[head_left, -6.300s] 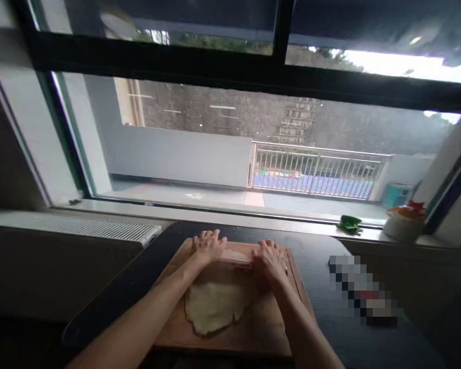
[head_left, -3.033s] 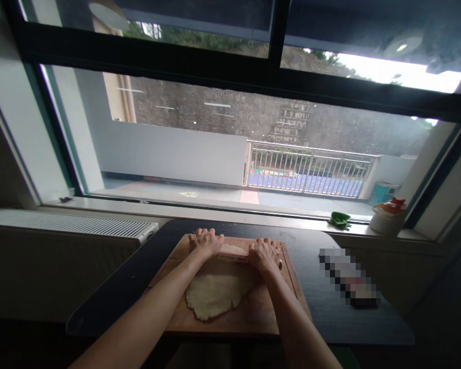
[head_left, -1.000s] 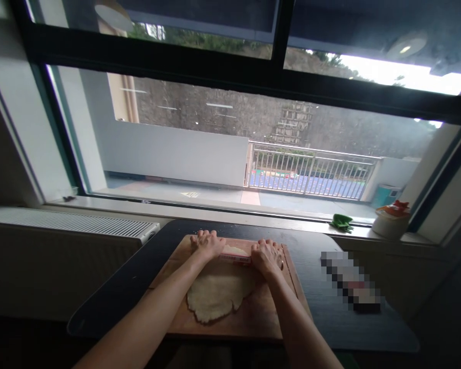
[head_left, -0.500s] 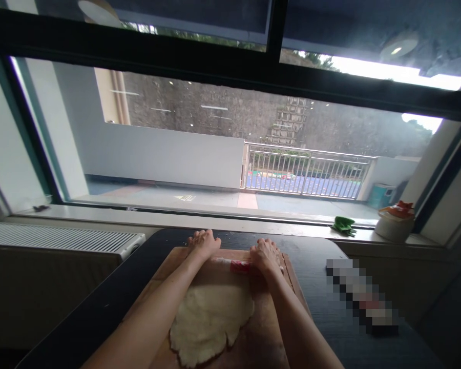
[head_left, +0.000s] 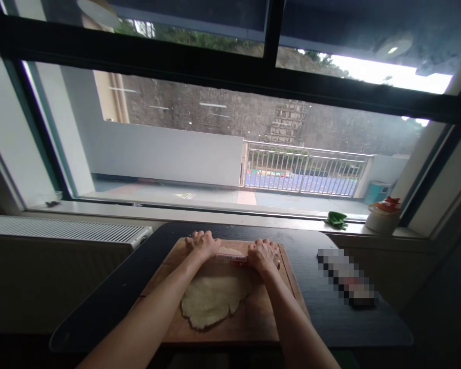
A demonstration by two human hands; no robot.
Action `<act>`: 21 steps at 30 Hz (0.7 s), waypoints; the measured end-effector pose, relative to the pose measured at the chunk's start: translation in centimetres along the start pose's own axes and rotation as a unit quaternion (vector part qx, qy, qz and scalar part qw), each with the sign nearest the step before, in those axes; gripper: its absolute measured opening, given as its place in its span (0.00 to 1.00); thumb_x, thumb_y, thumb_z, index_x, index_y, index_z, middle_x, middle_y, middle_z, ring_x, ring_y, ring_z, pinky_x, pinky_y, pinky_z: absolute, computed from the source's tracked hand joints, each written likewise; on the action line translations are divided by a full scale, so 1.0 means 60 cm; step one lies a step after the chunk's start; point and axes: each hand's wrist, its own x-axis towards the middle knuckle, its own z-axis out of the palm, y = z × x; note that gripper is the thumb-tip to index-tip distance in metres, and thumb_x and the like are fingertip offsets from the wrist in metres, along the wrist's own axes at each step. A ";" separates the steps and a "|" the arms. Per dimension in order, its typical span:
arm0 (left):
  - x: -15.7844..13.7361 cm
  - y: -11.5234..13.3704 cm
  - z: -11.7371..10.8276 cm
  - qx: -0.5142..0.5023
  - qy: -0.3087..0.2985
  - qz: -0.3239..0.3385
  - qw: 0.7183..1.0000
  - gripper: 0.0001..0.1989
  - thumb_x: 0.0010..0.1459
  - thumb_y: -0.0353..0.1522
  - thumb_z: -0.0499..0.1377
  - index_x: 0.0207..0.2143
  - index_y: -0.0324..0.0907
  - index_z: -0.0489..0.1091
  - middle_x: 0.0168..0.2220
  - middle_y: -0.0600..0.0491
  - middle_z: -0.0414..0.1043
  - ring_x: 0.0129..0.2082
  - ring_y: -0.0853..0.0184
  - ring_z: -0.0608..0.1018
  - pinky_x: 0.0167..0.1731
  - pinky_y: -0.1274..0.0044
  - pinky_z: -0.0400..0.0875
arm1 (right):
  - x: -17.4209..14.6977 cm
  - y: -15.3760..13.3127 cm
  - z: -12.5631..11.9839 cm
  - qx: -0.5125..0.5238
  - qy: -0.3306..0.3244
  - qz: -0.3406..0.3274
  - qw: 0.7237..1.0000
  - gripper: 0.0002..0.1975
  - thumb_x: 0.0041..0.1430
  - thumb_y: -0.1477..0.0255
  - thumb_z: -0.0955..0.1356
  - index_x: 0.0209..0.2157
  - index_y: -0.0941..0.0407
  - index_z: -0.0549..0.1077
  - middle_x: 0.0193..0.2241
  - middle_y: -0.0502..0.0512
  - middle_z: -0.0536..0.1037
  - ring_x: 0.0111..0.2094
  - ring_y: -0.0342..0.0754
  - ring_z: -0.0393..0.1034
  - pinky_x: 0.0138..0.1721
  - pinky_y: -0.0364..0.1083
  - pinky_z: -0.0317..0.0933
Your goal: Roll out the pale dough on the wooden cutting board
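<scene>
A thin, uneven sheet of pale dough (head_left: 209, 300) lies on a wooden board (head_left: 253, 328), its near edge ragged with a small split. Across its far part rests a rolling pin (head_left: 232, 258) with a red and white printed wrap around its middle. My left hand (head_left: 203, 245) curls over the pin's left end, and my right hand (head_left: 264, 253) is wrapped over the right end. Both forearms stretch forward on either side of the dough. The pin's ends are hidden under my hands. A strip of dough shows just beyond the pin.
The board sits on a dark table (head_left: 111, 307) against a window sill (head_left: 223, 217). A blurred-out flat object (head_left: 346, 279) lies at the right. On the sill are a green cloth-like item (head_left: 336, 219) and a white pot (head_left: 383, 219). A radiator (head_left: 69, 230) stands left.
The pin has turned, so white lettering shows where solid red was. Some dough now appears beyond it. My view has shifted, showing more of the table's near edge; both hands keep their hold.
</scene>
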 end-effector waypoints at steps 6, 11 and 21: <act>0.018 0.002 0.008 -0.006 0.003 -0.002 1.000 0.19 0.52 0.41 0.49 0.39 0.41 0.71 0.45 0.42 0.71 0.49 0.53 0.68 0.47 0.60 0.58 | 0.018 -0.001 0.000 -0.003 0.005 -0.004 1.000 0.18 0.59 0.65 0.57 0.40 0.57 0.73 0.43 0.63 0.71 0.47 0.57 0.62 0.48 0.54 0.51; 0.063 0.008 0.019 -0.021 -0.016 -0.004 1.000 0.20 0.52 0.41 0.49 0.42 0.42 0.70 0.48 0.42 0.70 0.51 0.54 0.68 0.47 0.62 0.59 | 0.062 0.000 0.011 -0.006 0.003 -0.009 1.000 0.18 0.58 0.66 0.58 0.45 0.57 0.71 0.46 0.63 0.69 0.48 0.56 0.61 0.48 0.52 0.51; 0.076 0.011 0.022 -0.023 -0.047 -0.001 0.999 0.20 0.51 0.41 0.50 0.42 0.42 0.70 0.49 0.43 0.70 0.51 0.53 0.68 0.47 0.62 0.60 | 0.086 0.002 0.025 -0.005 -0.025 0.000 1.000 0.18 0.56 0.67 0.59 0.45 0.58 0.70 0.47 0.64 0.68 0.50 0.58 0.60 0.49 0.55 0.51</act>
